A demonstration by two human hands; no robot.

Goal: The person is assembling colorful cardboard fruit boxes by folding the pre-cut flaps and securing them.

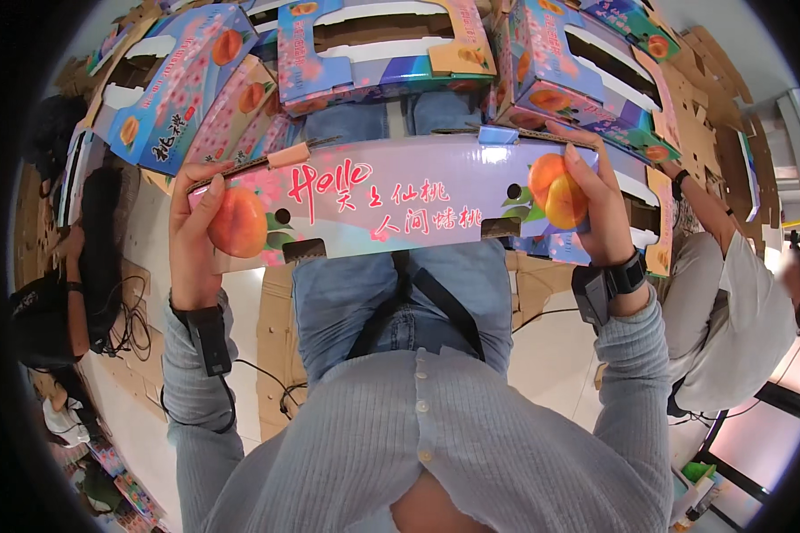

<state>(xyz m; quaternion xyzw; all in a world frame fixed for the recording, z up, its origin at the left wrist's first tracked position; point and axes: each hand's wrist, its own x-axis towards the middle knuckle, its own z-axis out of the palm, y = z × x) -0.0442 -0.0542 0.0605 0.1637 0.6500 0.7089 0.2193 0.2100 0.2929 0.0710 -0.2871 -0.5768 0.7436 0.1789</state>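
Between my hands, above my lap, I hold a printed cardboard fruit box (391, 200), its long pastel side with peach pictures turned toward me. My left hand (197, 213) grips its left end, the thumb lying on the printed side. At the right end my right hand (603, 209) does the same, thumb over the peach picture. Small tabs stick up along the upper edge, and two round holes and two notches show in the side. The fingers behind the box are partly hidden. A black device is strapped to each of my wrists.
Ahead stands a peach-printed box with a handle cutout (387, 75). More such boxes sit at the left (173, 89) and right (587, 71). A person in light clothes (738, 302) crouches at right; another in dark clothes (49, 311) is at left. Cables (129, 320) lie on the floor.
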